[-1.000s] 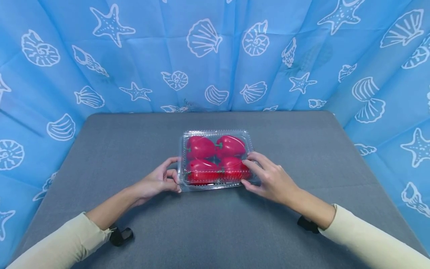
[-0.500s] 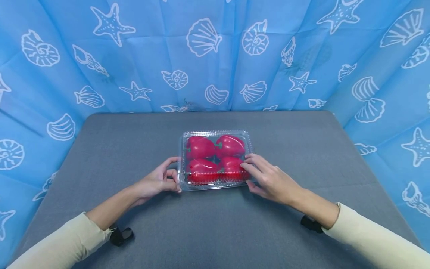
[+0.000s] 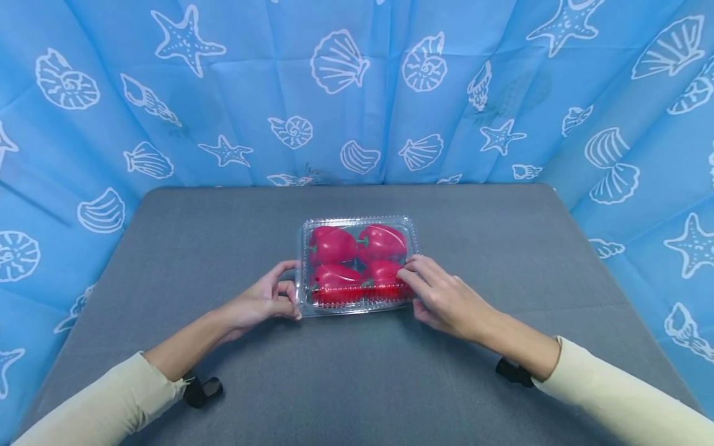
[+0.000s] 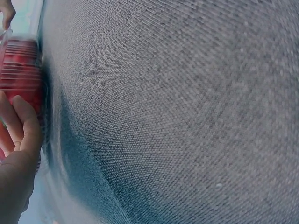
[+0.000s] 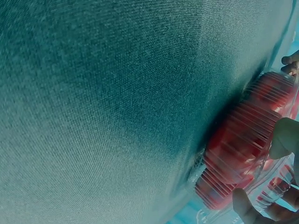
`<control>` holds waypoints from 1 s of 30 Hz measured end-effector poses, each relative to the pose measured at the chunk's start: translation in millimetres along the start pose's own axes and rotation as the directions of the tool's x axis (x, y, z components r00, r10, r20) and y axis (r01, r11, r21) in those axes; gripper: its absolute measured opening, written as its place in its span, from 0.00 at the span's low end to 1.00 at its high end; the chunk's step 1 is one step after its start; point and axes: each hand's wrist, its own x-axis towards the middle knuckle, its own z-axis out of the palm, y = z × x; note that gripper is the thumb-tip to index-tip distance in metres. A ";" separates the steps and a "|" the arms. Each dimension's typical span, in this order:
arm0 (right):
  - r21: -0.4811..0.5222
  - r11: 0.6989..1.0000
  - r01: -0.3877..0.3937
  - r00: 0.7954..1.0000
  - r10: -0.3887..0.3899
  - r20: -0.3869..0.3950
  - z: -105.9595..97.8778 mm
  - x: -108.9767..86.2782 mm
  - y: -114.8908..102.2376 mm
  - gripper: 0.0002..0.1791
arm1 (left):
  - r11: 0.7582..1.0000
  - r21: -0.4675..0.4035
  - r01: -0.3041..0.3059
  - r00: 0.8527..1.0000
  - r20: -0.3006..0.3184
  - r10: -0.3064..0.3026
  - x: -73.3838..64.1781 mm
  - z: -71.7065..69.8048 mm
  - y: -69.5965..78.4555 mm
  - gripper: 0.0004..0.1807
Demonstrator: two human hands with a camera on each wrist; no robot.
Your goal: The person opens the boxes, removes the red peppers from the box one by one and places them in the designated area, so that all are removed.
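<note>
A clear plastic clamshell box point(image 3: 359, 219) with its lid down over several red bell peppers point(image 3: 334, 246) lies in the middle of the table. Green stems show through the lid. My left hand point(image 3: 259, 303) grips the box's left edge, thumb near the front corner and fingers along the side. At the front right corner, my right hand point(image 3: 449, 302) pinches the rim, its fingers bent over the lid. The right wrist view shows the ribbed side wall point(image 5: 238, 135) of the box between its fingertips. In the left wrist view, the fingers point(image 4: 30, 123) lie against the box.
A grey cloth-covered table point(image 3: 357, 384) stretches around the box. Behind it and along both sides hangs a blue curtain point(image 3: 357, 111) with white shells and starfish. Black wrist straps point(image 3: 201, 391) sit below both cream sleeves point(image 3: 111, 399).
My right hand's fingers have shifted slightly along the front right corner, the thumb moving right and drawing in under the rim. My left hand and the box stay nearly still.
</note>
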 end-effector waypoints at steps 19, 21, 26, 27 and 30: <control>-0.162 0.983 0.088 0.994 -0.076 0.077 -9.7 8.4 -6.9 0.34 | 1.000 -0.022 -0.003 1.000 0.010 0.003 -0.9 0.4 3.8 0.46; -0.169 0.982 0.090 0.994 -0.077 0.082 -10.0 8.3 -7.2 0.34 | 1.000 -0.021 -0.008 1.000 0.010 0.008 -0.8 0.8 3.1 0.46; -0.185 0.978 0.099 0.992 -0.083 0.092 -11.0 8.0 -8.1 0.33 | 1.000 -0.022 -0.020 1.000 0.009 0.020 0.1 2.4 1.3 0.47; -0.188 0.977 0.102 0.992 -0.085 0.095 -11.3 8.0 -8.2 0.33 | 1.000 -0.022 -0.022 1.000 0.008 0.022 0.2 2.6 0.9 0.47; -0.201 0.973 0.111 0.990 -0.091 0.106 -11.8 8.4 -8.4 0.33 | 1.000 -0.017 -0.026 1.000 0.008 0.026 0.3 2.9 -0.3 0.47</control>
